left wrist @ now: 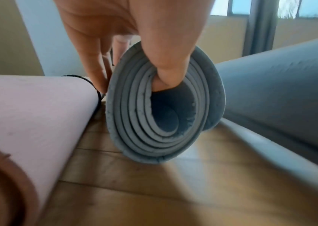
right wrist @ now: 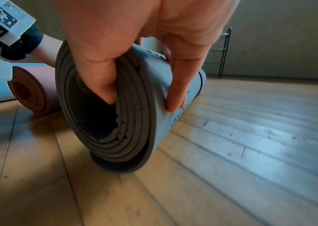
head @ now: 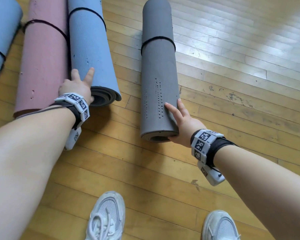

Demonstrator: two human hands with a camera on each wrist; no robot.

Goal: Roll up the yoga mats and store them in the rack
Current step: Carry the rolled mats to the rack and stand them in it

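Your left hand (head: 74, 87) grips the blue mat (head: 92, 54), thumb inside its rolled end; your right hand (head: 185, 125) pinches the grey mat (head: 158, 75) likewise, both on the wooden floor (head: 232, 84).

A scuffed wooden floor (head: 232, 70) carries four rolled mats — two blue (head: 92, 49) (head: 0, 32), one pink (head: 43, 66), one grey (head: 158, 70) — each ringed by a black band.

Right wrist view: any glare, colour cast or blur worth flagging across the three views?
Right wrist: bluish cast on the grey mat, window sheen on the floor. Head: glare on the far floorboards, otherwise sharp. Left wrist: pink mat soft-focus, edges blurred, bright windows.
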